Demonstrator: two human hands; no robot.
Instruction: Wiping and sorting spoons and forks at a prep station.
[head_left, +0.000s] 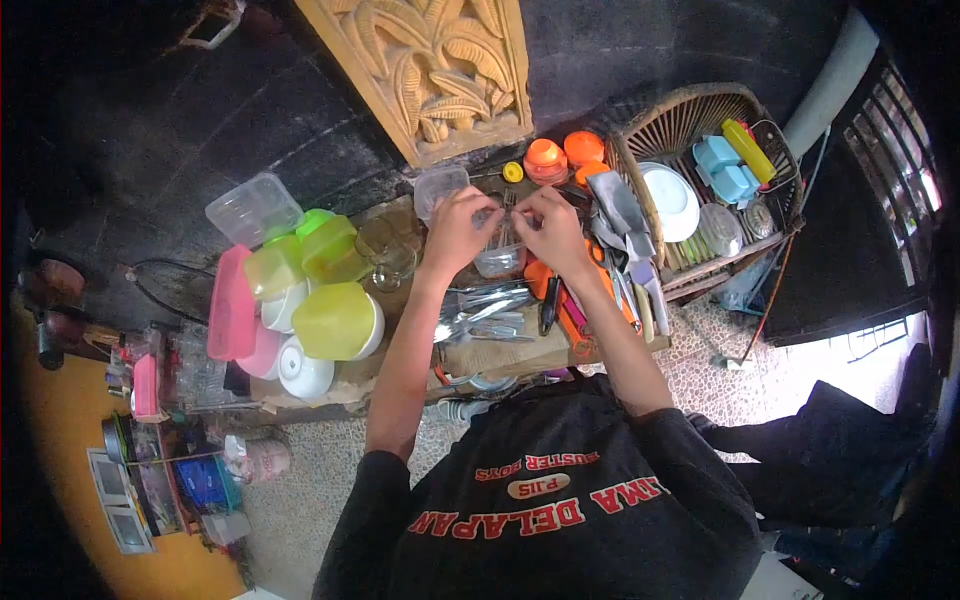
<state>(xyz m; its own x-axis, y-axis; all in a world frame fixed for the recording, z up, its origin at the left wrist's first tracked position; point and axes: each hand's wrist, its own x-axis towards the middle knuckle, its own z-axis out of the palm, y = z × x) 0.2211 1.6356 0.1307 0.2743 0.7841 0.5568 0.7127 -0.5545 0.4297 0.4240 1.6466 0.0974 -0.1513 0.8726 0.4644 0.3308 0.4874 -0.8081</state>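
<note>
Both hands are raised over the middle of a cluttered table. My left hand (463, 229) has its thumb and fingertips drawn together, and my right hand (553, 229) mirrors it a short way to the right. Whether a thin thing is pinched in either hand cannot be made out. Forks (509, 198) show in the gap between the hands, above a clear plastic container (501, 261). Behind my left hand is another clear plastic tub (439, 186). Nearer to me lie several metal spoons and forks (491, 307). Under my right forearm are orange-handled tools (574, 322) and a black-handled utensil (550, 304).
Yellow-green plastic containers (334, 322), a pink box (231, 304) and a white bowl (305, 367) crowd the left. Glass cups (390, 255) stand beside my left forearm. Orange-lidded jars (546, 160) and a rattan dish rack (637, 180) with white plates (666, 201) are at right.
</note>
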